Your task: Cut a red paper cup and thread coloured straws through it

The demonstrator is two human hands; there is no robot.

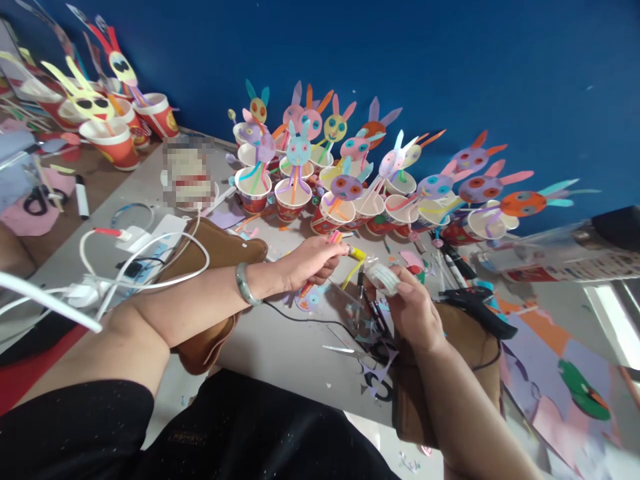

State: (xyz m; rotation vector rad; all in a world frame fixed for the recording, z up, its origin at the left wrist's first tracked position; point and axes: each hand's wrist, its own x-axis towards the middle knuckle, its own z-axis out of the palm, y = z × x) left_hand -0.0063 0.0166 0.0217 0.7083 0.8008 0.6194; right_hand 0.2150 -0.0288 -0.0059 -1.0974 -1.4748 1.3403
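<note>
My left hand (316, 261), with a bracelet on its wrist, is closed around thin orange and pink strips (335, 237); an orange end also pokes out below the fist. Just past its fingertips is a bent yellow strip (356, 254); whether the fingers touch it I cannot tell. A roll of whitish tape (382, 277) is gripped in my right hand (414, 310), tilted toward the left hand. Below the hands lie paper scraps, black pens (376, 315) and black-handled scissors (379, 385).
Paper cups (293, 203) with colourful rabbit-faced figures line the blue wall (350, 47). To the left are white cables (165, 287) and a power strip (150, 257). A black glue gun (475, 307) and a clear bottle (550, 257) stand at right. Brown cushions (215, 250) lie under both forearms.
</note>
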